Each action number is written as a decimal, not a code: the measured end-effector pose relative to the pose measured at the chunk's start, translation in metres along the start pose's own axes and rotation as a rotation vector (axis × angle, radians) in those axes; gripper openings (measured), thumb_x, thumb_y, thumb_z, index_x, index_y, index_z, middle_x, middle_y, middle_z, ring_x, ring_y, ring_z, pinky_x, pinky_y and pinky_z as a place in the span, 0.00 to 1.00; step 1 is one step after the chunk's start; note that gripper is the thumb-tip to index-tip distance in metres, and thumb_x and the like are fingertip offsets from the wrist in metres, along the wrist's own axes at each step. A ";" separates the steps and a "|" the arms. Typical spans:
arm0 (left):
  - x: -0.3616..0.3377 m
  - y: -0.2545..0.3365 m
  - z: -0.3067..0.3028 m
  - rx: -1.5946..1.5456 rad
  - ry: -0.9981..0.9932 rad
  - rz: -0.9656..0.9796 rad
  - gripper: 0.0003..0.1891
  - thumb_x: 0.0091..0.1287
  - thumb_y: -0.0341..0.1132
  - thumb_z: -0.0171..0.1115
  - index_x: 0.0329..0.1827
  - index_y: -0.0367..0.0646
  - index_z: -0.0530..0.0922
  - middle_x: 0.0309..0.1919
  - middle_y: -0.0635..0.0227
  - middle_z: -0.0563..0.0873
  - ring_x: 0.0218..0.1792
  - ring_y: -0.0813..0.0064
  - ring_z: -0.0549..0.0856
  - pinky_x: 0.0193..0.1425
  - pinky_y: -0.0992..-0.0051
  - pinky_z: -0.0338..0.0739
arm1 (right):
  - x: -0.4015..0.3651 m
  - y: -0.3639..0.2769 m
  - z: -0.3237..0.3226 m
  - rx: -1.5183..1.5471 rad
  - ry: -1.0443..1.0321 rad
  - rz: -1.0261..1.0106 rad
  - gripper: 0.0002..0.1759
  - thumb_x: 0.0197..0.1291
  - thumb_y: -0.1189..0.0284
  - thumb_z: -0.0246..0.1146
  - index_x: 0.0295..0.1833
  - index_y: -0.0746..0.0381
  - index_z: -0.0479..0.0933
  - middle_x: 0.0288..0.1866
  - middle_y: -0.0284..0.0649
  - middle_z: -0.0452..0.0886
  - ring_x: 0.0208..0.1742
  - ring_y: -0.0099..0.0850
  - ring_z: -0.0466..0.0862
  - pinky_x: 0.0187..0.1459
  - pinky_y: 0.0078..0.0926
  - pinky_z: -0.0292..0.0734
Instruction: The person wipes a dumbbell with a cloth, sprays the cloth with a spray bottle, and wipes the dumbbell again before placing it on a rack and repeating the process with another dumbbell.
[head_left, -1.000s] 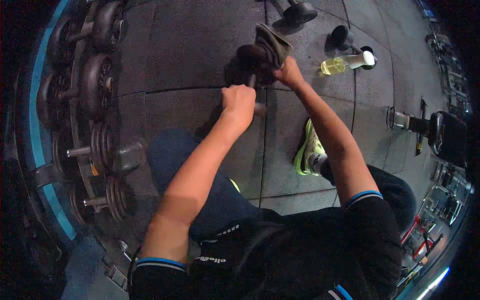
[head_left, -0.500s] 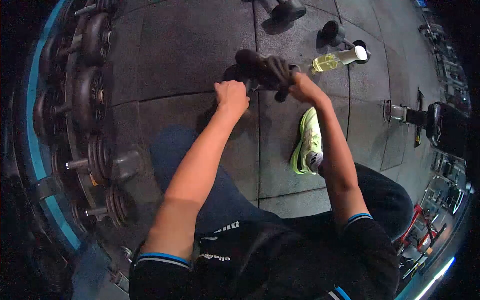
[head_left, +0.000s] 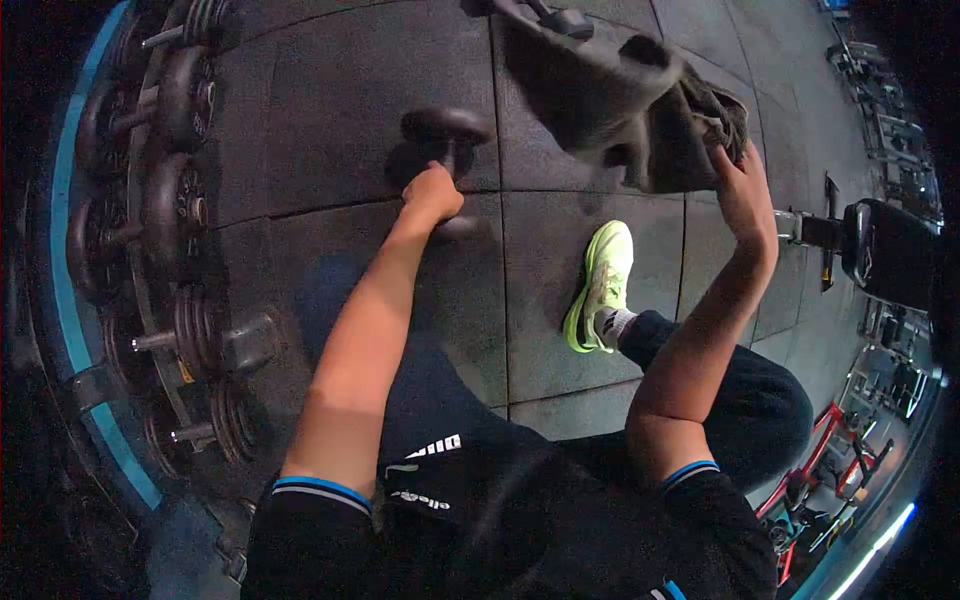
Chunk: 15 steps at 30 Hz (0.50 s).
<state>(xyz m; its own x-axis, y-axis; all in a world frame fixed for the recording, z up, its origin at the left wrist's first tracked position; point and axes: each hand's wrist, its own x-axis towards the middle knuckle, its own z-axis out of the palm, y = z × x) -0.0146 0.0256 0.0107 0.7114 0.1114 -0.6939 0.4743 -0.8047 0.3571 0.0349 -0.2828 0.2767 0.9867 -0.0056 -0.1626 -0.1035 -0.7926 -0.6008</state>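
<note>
Had a dumbbell [head_left: 445, 125] gripped by the handle in the left hand [head_left: 432, 192]. Also had a dark cloth [head_left: 645, 115] bunched in the right hand [head_left: 745, 195], flared out kinda wide.

The shoe [head_left: 607, 280] is neon yellow-green; the cloth [head_left: 640, 110], dark grey.

The dark gray floor of square rubber tiles [head_left: 560, 380] showed narrow, straight seams. A black, round-headed dumbbell [head_left: 447, 125] was at or just above it; contact could not be made out. Near the upper edge lay another black dumbbell with thick heads [head_left: 566, 22], partly hidden. A pale yellow-green sports shoe [head_left: 605, 280] rested flat on the tiles.
</note>
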 end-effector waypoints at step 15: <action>0.069 -0.032 0.061 0.068 -0.049 0.361 0.30 0.67 0.45 0.54 0.69 0.34 0.72 0.70 0.46 0.73 0.70 0.49 0.73 0.73 0.59 0.69 | 0.072 -0.021 0.265 -0.438 -0.337 -0.802 0.27 0.55 0.59 0.68 0.54 0.68 0.78 0.47 0.55 0.82 0.54 0.52 0.81 0.59 0.47 0.75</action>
<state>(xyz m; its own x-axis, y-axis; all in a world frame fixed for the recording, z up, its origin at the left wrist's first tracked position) -0.0125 0.0232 -0.0871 0.7999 -0.2137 -0.5609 0.1606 -0.8242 0.5430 0.0753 -0.1053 0.0705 0.6490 0.7556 -0.0886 0.7067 -0.6419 -0.2975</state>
